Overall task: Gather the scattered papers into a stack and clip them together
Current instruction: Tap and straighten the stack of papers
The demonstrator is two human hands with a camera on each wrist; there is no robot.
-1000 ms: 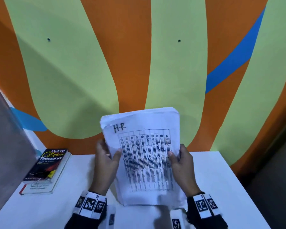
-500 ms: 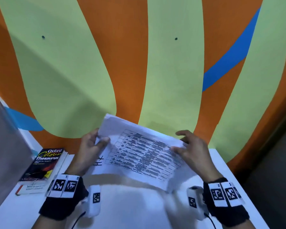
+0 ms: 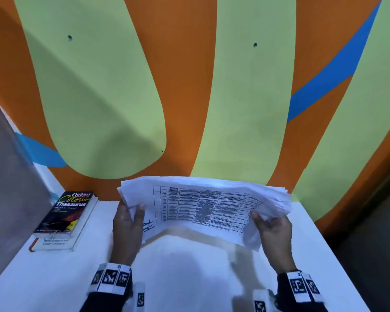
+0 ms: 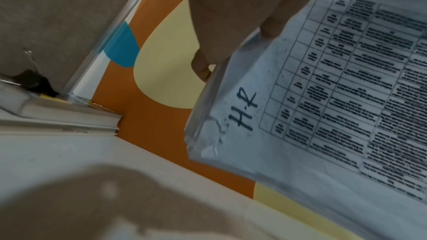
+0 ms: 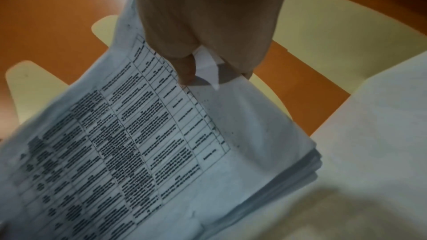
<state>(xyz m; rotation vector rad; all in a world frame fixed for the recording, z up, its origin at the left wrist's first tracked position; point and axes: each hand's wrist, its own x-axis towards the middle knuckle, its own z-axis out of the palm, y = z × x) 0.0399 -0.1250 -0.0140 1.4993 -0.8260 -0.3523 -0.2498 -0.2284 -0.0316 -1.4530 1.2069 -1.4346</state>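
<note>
Painted wall [image 3: 185, 86] in orange with pale green lobes and a blue band rises behind a white tabletop [image 3: 189, 278]. Stack of papers [image 3: 203, 206], held landscape above the far part of the tabletop, one short end in each hand; its near long edge hangs clear of the surface and casts a shadow beneath. Top sheet carries a printed table and the handwritten letters "H.R" at the left end. Left hand [image 3: 127, 228]: grip pinching the left end of the stack, thumb on the top sheet, fingers behind; in the left wrist view a fingertip [image 4: 271, 28] presses the sheet above the lettering. Right hand [image 3: 276, 233]: grip pinching the right end, thumb on top, fingers curled under; in the right wrist view the thumb [image 5: 184, 68] bears on the table's margin, and the sheet edges [image 5: 307, 167] show slightly fanned. Both wrists wear black bands with printed square markers. Thesaurus [image 3: 65, 212], lying flat upon a second book at the left edge of the tabletop, well apart from the stack.
</note>
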